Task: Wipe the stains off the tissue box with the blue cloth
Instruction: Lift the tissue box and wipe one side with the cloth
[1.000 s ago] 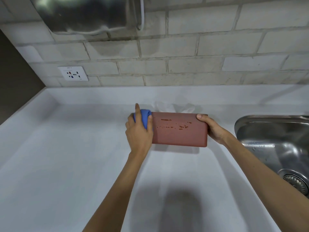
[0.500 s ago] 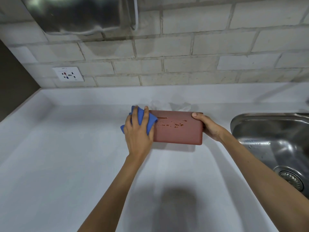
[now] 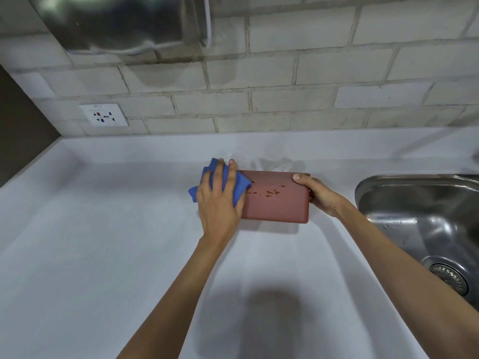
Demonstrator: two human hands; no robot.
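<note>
A reddish-brown tissue box (image 3: 281, 207) stands on the white counter near the back wall, with white tissue (image 3: 269, 163) sticking up behind it. Orange-brown stains (image 3: 268, 192) dot its facing side, in the upper middle. My left hand (image 3: 216, 203) presses a blue cloth (image 3: 233, 183) flat against the box's left end, fingers spread over the cloth. My right hand (image 3: 317, 194) grips the box's right end, thumb on its top corner.
A steel sink (image 3: 425, 224) with a drain (image 3: 448, 277) lies at the right. The white counter (image 3: 103, 255) stretches left and toward me. On the brick wall are a socket (image 3: 105, 115) and a steel hood (image 3: 116, 22) above.
The cloth has unfolded from a bunched wad at the box's left edge and now spreads under my left hand onto the box's side. My right hand keeps its grip.
</note>
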